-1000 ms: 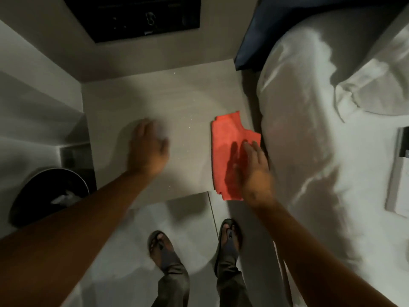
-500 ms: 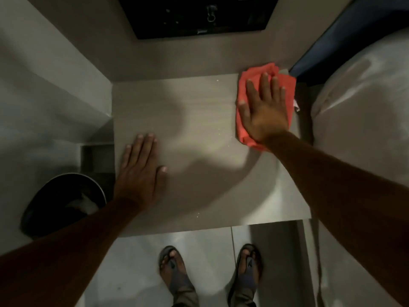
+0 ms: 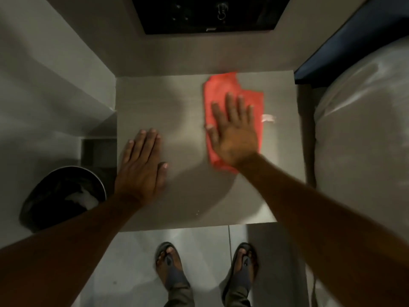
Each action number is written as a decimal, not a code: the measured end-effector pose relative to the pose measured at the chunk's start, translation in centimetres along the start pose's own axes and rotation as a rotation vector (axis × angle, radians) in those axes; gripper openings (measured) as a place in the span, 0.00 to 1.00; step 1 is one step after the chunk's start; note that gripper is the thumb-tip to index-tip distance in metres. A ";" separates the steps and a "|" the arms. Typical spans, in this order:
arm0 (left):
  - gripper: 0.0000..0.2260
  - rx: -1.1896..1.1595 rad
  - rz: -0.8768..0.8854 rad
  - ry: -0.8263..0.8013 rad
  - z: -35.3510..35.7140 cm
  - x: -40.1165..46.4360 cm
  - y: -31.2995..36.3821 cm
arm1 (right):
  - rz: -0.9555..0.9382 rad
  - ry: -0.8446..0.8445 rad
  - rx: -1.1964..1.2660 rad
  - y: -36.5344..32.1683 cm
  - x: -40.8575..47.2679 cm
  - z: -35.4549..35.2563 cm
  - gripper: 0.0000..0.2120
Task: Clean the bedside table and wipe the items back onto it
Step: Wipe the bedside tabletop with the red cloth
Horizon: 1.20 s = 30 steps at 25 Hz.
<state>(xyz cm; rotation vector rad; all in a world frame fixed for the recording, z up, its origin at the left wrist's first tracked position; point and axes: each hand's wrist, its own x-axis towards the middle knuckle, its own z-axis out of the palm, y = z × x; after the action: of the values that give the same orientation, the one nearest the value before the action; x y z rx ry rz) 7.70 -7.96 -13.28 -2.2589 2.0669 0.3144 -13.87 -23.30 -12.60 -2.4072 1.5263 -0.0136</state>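
The grey bedside table [image 3: 188, 103] has a bare top apart from a red cloth [image 3: 221, 89] on its far right half. My right hand [image 3: 234, 134] lies flat on the cloth with fingers spread, pressing it to the surface. My left hand [image 3: 141, 167] rests palm down on the table's left side, holding nothing. A small white scrap [image 3: 268, 119] lies just right of the cloth. A few pale specks dot the table near its front edge.
A black bin [image 3: 62, 196] with white rubbish inside stands on the floor left of the table. The bed with white bedding [image 3: 365, 129] borders the right side. A black wall panel [image 3: 210, 14] hangs behind. My sandalled feet [image 3: 170, 264] stand at the table's front.
My right hand has slid the red cloth from the table's far right corner back toward the middle and nearer to me. My left hand stays flat on the left side.
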 end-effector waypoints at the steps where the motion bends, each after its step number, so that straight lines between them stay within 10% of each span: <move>1: 0.31 -0.001 0.002 0.005 0.0 -0.1 0.0 | -0.113 -0.027 -0.006 -1.9 -3.0 1.1 0.30; 6: 0.31 0.003 0.001 0.009 0.2 0.2 0.0 | -0.127 -0.118 -0.001 3.3 -18.8 1.1 0.30; 13: 0.31 0.015 0.007 0.017 0.5 0.1 0.0 | 0.097 0.053 -0.036 2.2 3.1 -0.7 0.31; 18: 0.31 0.025 -0.011 0.032 0.0 -0.1 0.2 | -0.305 -0.020 0.010 -4.7 -8.6 2.8 0.27; 30: 0.31 -0.004 0.004 -0.012 -0.2 -0.3 0.3 | 0.132 0.120 0.089 7.3 -2.3 -0.5 0.26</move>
<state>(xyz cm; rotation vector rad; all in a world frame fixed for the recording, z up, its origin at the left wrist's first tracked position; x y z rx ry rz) 7.43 -7.71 -12.96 -2.2501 2.0667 0.3317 -21.45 -24.27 -13.60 -2.2695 1.6969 -0.1976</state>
